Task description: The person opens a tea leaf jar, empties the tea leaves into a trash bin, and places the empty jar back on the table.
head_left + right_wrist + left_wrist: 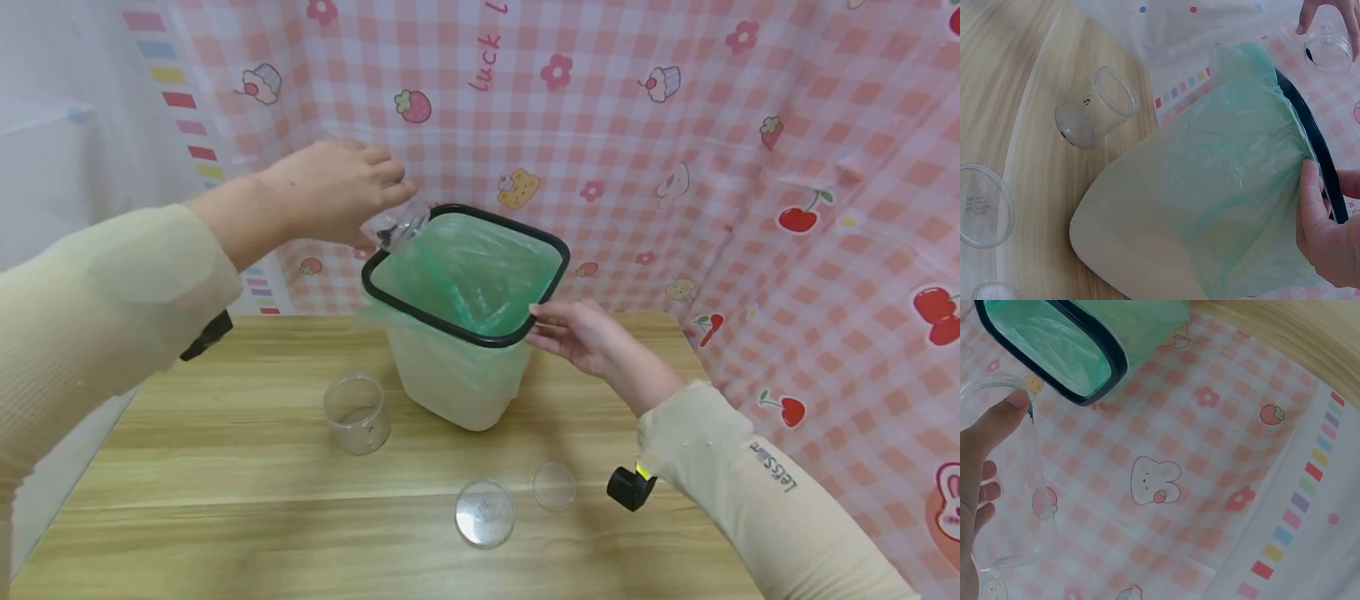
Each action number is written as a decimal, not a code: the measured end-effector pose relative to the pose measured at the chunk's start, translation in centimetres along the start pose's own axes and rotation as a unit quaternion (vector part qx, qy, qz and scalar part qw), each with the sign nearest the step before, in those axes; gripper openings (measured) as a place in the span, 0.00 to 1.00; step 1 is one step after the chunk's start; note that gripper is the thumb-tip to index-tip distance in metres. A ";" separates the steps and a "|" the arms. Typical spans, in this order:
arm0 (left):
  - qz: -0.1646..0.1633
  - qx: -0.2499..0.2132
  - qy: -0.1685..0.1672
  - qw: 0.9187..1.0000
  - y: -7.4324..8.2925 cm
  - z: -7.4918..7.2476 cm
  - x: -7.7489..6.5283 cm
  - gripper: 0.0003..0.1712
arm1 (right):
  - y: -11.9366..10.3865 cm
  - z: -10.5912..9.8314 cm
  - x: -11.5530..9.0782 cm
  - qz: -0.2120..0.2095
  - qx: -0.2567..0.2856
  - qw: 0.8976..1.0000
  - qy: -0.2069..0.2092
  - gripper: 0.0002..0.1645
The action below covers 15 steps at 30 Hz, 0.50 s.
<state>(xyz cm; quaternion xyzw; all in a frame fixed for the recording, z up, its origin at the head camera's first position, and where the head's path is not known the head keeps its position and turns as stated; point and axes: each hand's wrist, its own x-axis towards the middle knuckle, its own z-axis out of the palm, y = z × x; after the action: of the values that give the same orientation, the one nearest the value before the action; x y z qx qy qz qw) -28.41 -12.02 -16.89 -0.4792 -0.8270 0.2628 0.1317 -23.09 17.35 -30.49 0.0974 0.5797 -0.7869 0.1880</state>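
Observation:
My left hand (341,192) grips a clear plastic jar (399,227), tipped with its mouth toward the bin's opening at the left rim. Something small and dark shows near the jar's mouth, too small to identify. In the left wrist view the thumb and curled fingers wrap the jar (1016,481). The pale trash bin (450,387) stands on the table, lined with a green plastic bag (495,258) under a black rim ring (450,327). My right hand (573,333) pinches that ring at its right side; the right wrist view shows thumb and fingers on either side.
A second clear jar (357,415), without a lid, stands upright left of the bin on the wooden table (225,475). Two clear round lids lie in front, a larger lid (485,513) and a smaller lid (554,487). A checked curtain (465,150) hangs behind.

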 end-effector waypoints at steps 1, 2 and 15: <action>0.003 0.005 -0.003 1.000 0.0 0.0 0.0 0.46 | 0.0 0.0 0.0 0.000 0.001 1.000 -0.001 0.08; 0.008 0.013 -0.004 1.000 0.1 0.0 0.1 0.46 | 0.0 0.0 0.0 0.000 0.002 1.000 -0.002 0.08; 0.088 0.176 0.040 0.980 1.0 1.1 0.7 0.34 | 0.1 0.0 0.1 0.000 -0.001 1.000 0.000 0.09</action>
<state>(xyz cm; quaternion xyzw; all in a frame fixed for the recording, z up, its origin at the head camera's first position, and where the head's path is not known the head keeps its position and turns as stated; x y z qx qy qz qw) -28.56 -11.33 -18.45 -0.5295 -0.7164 0.3955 0.2236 -23.12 17.29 -30.55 0.0972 0.5807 -0.7862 0.1877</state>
